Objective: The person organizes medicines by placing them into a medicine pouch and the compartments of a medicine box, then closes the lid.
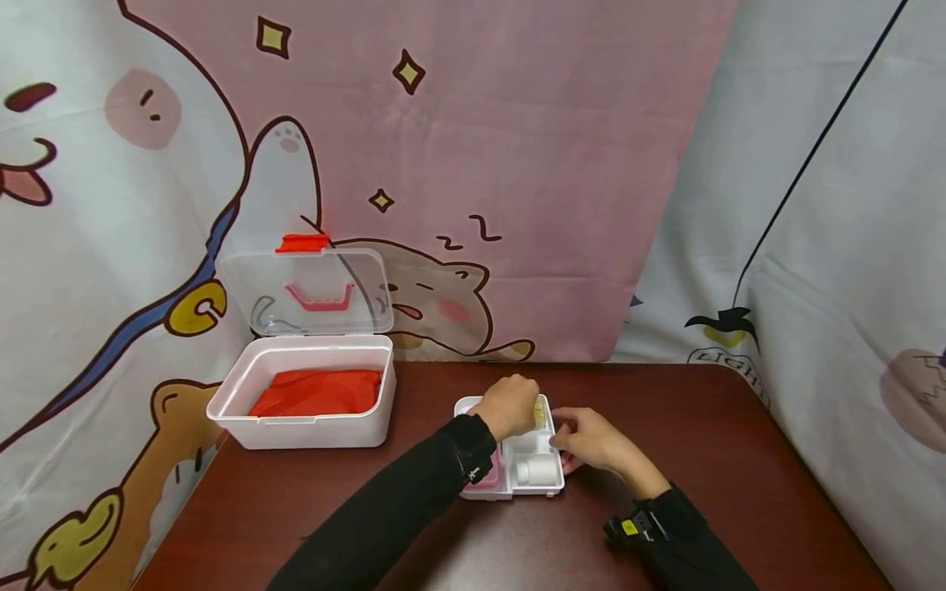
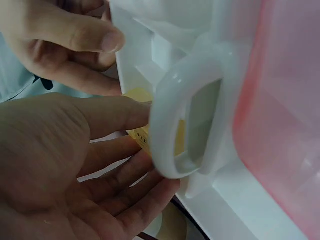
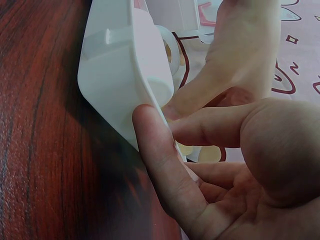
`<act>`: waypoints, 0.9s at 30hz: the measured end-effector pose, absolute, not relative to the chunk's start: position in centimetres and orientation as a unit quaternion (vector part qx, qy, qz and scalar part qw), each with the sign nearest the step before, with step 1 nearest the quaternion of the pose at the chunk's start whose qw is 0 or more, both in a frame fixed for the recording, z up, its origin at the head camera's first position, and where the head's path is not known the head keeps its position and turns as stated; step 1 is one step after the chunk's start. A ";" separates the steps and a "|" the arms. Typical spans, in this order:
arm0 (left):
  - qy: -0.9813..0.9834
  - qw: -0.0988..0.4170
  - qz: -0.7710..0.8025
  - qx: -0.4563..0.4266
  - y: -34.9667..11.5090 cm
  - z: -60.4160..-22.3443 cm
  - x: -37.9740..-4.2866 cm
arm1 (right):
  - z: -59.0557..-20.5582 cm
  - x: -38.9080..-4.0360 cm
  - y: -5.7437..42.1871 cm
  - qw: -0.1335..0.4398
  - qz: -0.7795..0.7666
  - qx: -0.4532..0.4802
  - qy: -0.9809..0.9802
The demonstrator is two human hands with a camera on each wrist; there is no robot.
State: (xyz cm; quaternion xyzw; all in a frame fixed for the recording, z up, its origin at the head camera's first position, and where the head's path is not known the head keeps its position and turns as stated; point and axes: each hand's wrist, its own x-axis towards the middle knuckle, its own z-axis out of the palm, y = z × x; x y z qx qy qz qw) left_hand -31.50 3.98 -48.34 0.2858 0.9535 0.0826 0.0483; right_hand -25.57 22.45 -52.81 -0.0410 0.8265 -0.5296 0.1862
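Observation:
A white compartment box (image 1: 517,495) stands on the table, with a white cylinder (image 1: 538,470) in its near right compartment and a pink translucent part (image 1: 488,478) on its left side. My left hand (image 1: 510,406) reaches over the far part of the box. In the left wrist view its thumb and fingers pinch a small yellow item (image 2: 142,137) with dark print, partly hidden behind a curved white handle (image 2: 165,105). On the box's right side, my right hand (image 1: 591,441) grips the wall, thumb at the rim and a finger (image 3: 150,131) against the outside.
At the left stands a larger white box (image 1: 318,431), its clear lid (image 1: 251,271) with red latch raised, and a red cloth-like thing (image 1: 318,392) inside. The brown table (image 1: 702,460) ends at a printed curtain (image 1: 562,205) behind and to the right.

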 end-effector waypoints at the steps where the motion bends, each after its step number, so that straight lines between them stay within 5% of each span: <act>1: 0.952 0.035 0.084 0.292 4.1 -50.1 -32.4 | -52.8 -25.6 22.4 0.186 -0.530 -0.043 0.826; 12: 0.956 0.016 0.057 0.288 4.4 -49.2 -31.5 | -52.6 -25.7 22.3 0.187 -0.528 -0.046 0.827; 19: 0.953 -0.006 0.061 0.297 4.9 -53.3 -33.8 | -52.5 -25.4 22.2 0.188 -0.527 -0.038 0.828; 27: 0.950 -0.028 0.075 0.300 2.6 -47.9 -30.8 | -52.6 -25.3 22.3 0.186 -0.528 -0.037 0.828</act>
